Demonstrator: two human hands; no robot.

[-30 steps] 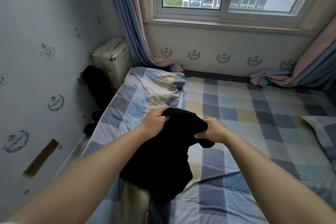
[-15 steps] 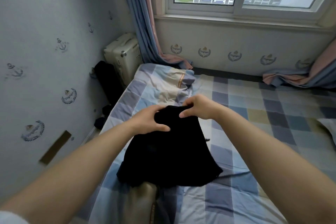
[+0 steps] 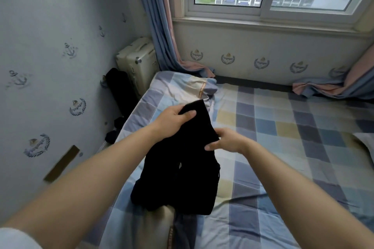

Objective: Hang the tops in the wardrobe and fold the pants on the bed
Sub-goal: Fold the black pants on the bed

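The black soft fabric garment [image 3: 182,168] hangs lengthwise toward the person over the checked bed [image 3: 283,127], left hand [image 3: 174,119] gripping its far top edge, right hand [image 3: 226,140] pinching the nearer side.

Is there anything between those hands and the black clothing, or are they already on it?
Nothing stands between. The left hand grips the top edge of the black garment; the right hand holds its right side. It hangs down onto the checked bed.

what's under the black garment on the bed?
Checked bed sheet and part of a beige garment show at the black garment's edges. Anything beneath its middle is hidden.
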